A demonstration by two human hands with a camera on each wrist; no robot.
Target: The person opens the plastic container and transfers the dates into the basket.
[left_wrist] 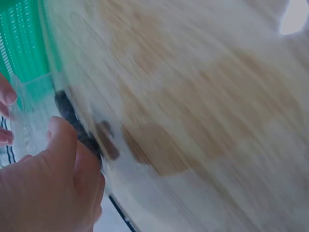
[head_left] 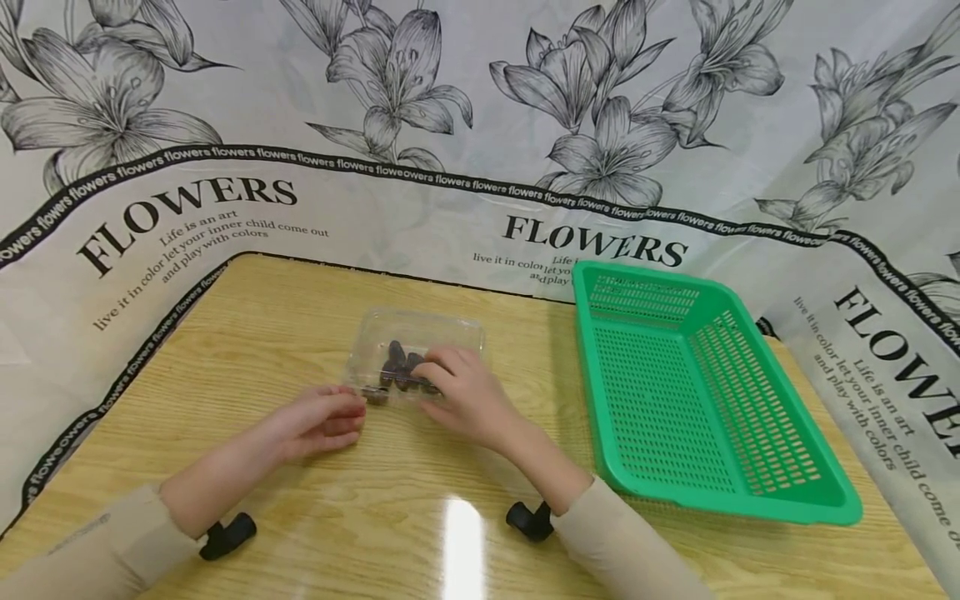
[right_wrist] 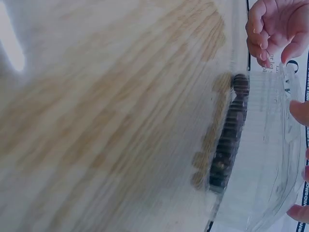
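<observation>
A clear plastic box [head_left: 457, 329] stands on the wooden table, with several dark oval fruits [head_left: 396, 354] on its bottom; their exact kind is hard to tell. My right hand [head_left: 468, 396] is over the box's front right part, fingers bent and apart, its fingertips [right_wrist: 298, 112] at the upper rim. I see nothing held in it. Beside the front left corner rests my left hand [head_left: 322, 423], palm turned inward and fingers loosely curved. In the right wrist view this left hand [right_wrist: 280, 29] holds nothing. A dark fruit [head_left: 375, 395] shows close to its fingertips.
To the right stands a large green slotted basket [head_left: 667, 400]. Two black fittings [head_left: 228, 536] are at my wrists, the other one [head_left: 531, 521] by the right sleeve. A white flower-printed curtain [head_left: 420, 208] encloses the table's back and sides.
</observation>
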